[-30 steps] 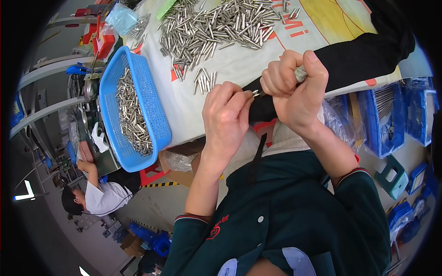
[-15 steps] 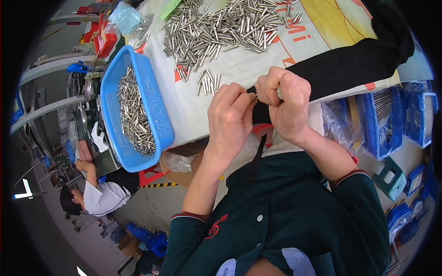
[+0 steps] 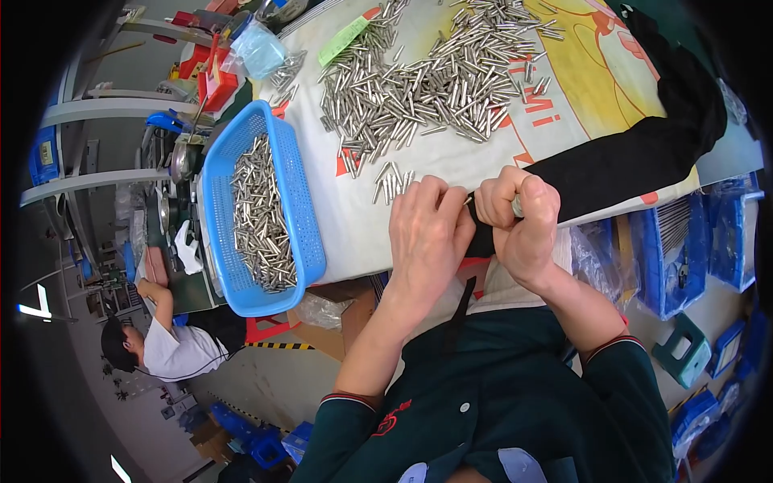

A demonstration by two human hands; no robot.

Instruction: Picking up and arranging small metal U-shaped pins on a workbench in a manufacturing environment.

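My left hand (image 3: 428,233) is held over the near edge of a cloth-covered table, back of the hand up and fingers bent closed. Beside it, almost touching, is my right hand (image 3: 523,225), curled into a fist with a small pale piece showing inside the grip. Whatever the left fingertips pinch is hidden by the fingers. Under both hands runs a long strip of black cloth (image 3: 612,169). Just beyond my left hand lies a small group of slim metal pins (image 3: 390,183), and farther off spreads a large heap of similar pins (image 3: 427,80).
A blue plastic basket (image 3: 310,217) holding many pins stands at the table's left edge. A green slip (image 3: 345,40) lies on the heap. Blue bins (image 3: 646,266) and a green stool (image 3: 683,348) are at right. Another person (image 3: 173,350) works at far left.
The whole view has shifted, so table and basket appear lower and farther right. My hands stay together; the small metal bit that showed between their fingertips is now out of sight.
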